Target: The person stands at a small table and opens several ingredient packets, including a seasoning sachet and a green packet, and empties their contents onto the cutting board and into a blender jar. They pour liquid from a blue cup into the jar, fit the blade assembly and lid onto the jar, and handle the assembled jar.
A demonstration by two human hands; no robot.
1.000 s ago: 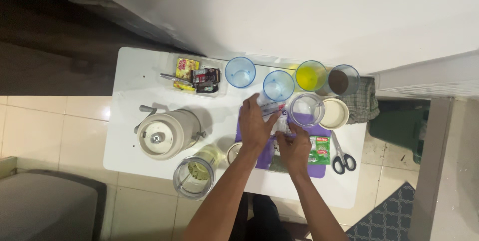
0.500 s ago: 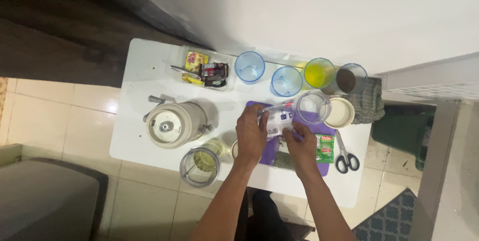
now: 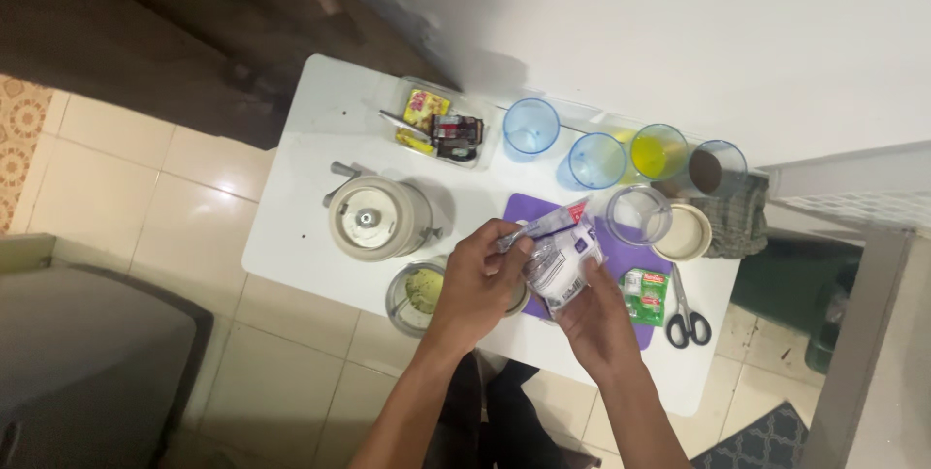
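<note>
My left hand (image 3: pixel 482 280) and my right hand (image 3: pixel 593 319) both grip a small clear-and-purple sachet (image 3: pixel 558 260) with white contents, held above the purple cutting board (image 3: pixel 529 209). The left fingers pinch its upper left corner; the right hand supports it from below. An empty clear cup (image 3: pixel 638 215) stands on the board just right of the sachet. A green sachet (image 3: pixel 645 294) lies on the board beside my right hand.
On the white table (image 3: pixel 310 226): a white blender jug (image 3: pixel 373 219), a tin of greenish powder (image 3: pixel 415 296), a tray of sachets (image 3: pixel 438 129), two blue cups (image 3: pixel 531 126), a yellow-filled cup (image 3: pixel 658 151), a brown-filled cup (image 3: pixel 716 168), a white lid (image 3: pixel 684 233), scissors (image 3: pixel 686 314), a cloth (image 3: pixel 742 217).
Both hands have lifted the sachet a little nearer to me and tilted it; the view has shifted right and down across the table.
</note>
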